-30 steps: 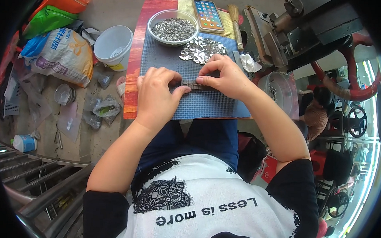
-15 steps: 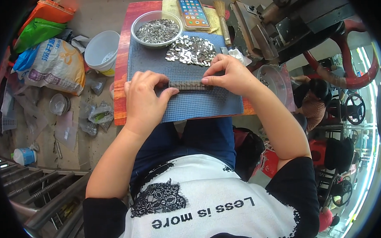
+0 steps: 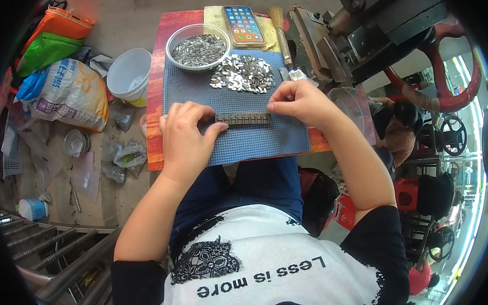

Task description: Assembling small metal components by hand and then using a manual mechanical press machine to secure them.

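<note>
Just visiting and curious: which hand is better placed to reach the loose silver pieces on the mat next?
Probably the right hand: it sits nearer the silver pieces, while the left hand holds the metal bar's left end.

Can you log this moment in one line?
left hand: at segmented bar, left end | right hand: near its right end | beyond: loose metallic pieces, bowl

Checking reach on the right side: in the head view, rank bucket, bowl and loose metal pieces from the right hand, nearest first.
From the right hand:
1. Loose metal pieces: just ahead and to its left.
2. Bowl: farther left, past the pieces.
3. Bucket: farthest left, beyond the bowl.
</note>
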`<control>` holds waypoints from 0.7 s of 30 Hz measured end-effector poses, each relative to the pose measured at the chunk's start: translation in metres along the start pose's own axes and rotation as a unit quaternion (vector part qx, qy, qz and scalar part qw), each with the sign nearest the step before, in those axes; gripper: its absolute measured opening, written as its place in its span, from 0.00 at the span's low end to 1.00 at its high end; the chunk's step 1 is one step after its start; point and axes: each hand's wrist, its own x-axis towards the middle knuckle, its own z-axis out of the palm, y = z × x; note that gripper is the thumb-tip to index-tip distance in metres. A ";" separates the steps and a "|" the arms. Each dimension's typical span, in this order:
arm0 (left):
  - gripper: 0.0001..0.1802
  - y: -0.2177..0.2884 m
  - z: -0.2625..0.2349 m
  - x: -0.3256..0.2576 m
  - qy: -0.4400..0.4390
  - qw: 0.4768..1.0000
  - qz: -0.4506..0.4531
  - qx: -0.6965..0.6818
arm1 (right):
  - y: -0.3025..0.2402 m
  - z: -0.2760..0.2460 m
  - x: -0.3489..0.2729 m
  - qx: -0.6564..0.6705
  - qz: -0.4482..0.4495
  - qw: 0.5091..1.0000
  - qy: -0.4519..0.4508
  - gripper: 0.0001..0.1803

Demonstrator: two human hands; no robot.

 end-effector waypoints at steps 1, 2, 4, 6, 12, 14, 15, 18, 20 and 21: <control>0.12 0.000 0.000 0.000 0.003 1.000 0.003 0.000 | 0.000 0.001 0.005 0.010 -0.029 0.999 0.028 0.11; 0.12 -0.001 0.000 0.000 0.005 1.000 0.004 0.002 | -0.002 0.003 0.013 0.021 -0.059 0.996 0.055 0.11; 0.12 -0.001 0.000 0.000 -0.002 1.000 0.001 -0.013 | -0.027 0.006 0.029 0.106 -0.127 0.984 0.072 0.15; 0.12 0.000 0.000 0.001 0.002 1.000 0.011 -0.008 | -0.049 0.017 0.058 0.145 -0.166 0.965 0.144 0.18; 0.11 0.000 0.005 -0.001 0.022 0.999 0.035 -0.007 | -0.049 0.008 0.084 -0.066 -0.203 0.939 0.270 0.15; 0.11 0.002 0.002 -0.005 0.026 0.999 0.032 -0.010 | -0.039 -0.002 0.044 -0.084 -0.179 0.934 0.299 0.13; 0.11 0.000 0.001 -0.007 0.025 0.999 0.026 -0.002 | -0.034 -0.001 0.025 -0.116 -0.159 0.930 0.310 0.12; 0.11 0.000 0.003 -0.005 0.017 1.000 0.025 0.001 | 0.004 0.016 -0.003 -0.304 -0.065 0.901 0.304 0.17; 0.11 0.000 0.004 -0.004 0.007 1.000 0.024 0.001 | 0.018 0.026 -0.005 -0.340 -0.016 0.885 0.317 0.18; 0.12 0.000 0.005 -0.002 0.023 0.999 0.035 -0.003 | 0.024 0.026 -0.001 -0.339 -0.037 0.878 0.337 0.17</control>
